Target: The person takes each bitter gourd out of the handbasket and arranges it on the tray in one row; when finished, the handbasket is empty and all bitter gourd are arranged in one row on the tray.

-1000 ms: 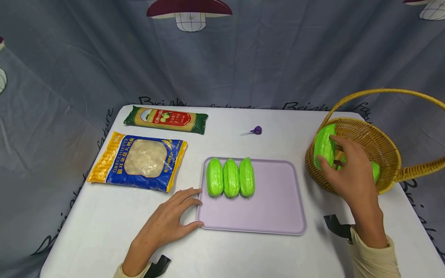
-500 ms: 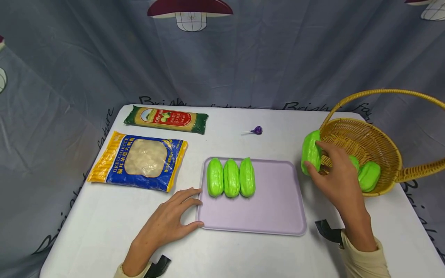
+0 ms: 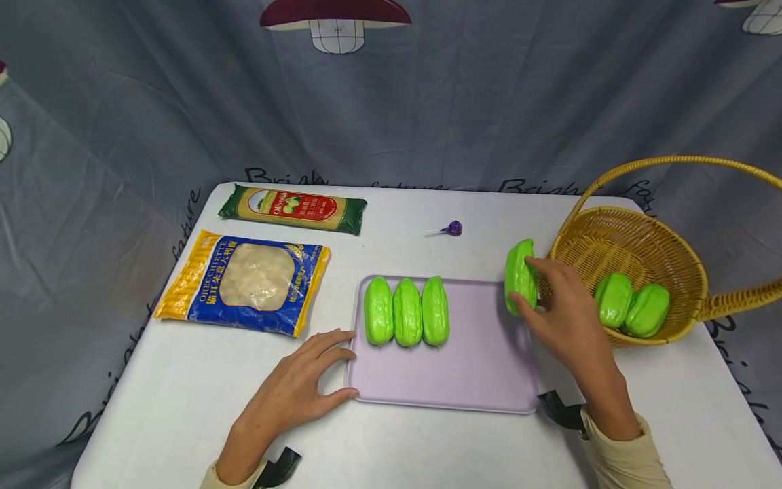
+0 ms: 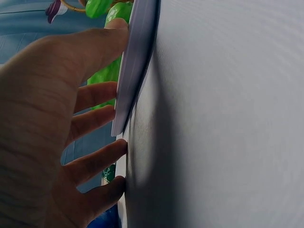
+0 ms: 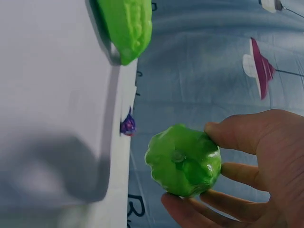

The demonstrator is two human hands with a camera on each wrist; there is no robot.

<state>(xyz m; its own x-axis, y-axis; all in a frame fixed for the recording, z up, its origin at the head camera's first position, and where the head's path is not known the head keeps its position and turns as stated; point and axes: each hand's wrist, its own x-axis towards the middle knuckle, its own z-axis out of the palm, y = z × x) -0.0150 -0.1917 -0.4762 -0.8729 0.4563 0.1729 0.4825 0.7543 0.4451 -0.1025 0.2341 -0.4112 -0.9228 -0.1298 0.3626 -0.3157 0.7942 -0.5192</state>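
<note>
My right hand (image 3: 565, 322) pinches a bright green bitter melon (image 3: 519, 277) between thumb and fingers, above the right edge of a pale purple tray (image 3: 482, 370). In the right wrist view, the ribbed end of that bitter melon (image 5: 183, 160) faces the camera. Three more bitter melons (image 3: 406, 312) lie upright side by side on the tray's left half. The left hand (image 3: 290, 387) has its thumb and fingertips at the tray's left edge, fingers spread and relaxed. Seen from the left wrist, the thumb (image 4: 107, 45) rests on the tray's rim.
A woven basket (image 3: 690, 265) with a tall arched handle stands at the right, two bitter melons (image 3: 629, 305) inside. A blue and yellow orecchiette bag (image 3: 250, 282) and a green spaghetti pack (image 3: 293, 209) lie at the left. Behind the tray is a purple lollipop (image 3: 452, 228).
My right hand has carried the bitter melon left, out of the basket and over to the tray's right edge. The left hand has stayed where it was.
</note>
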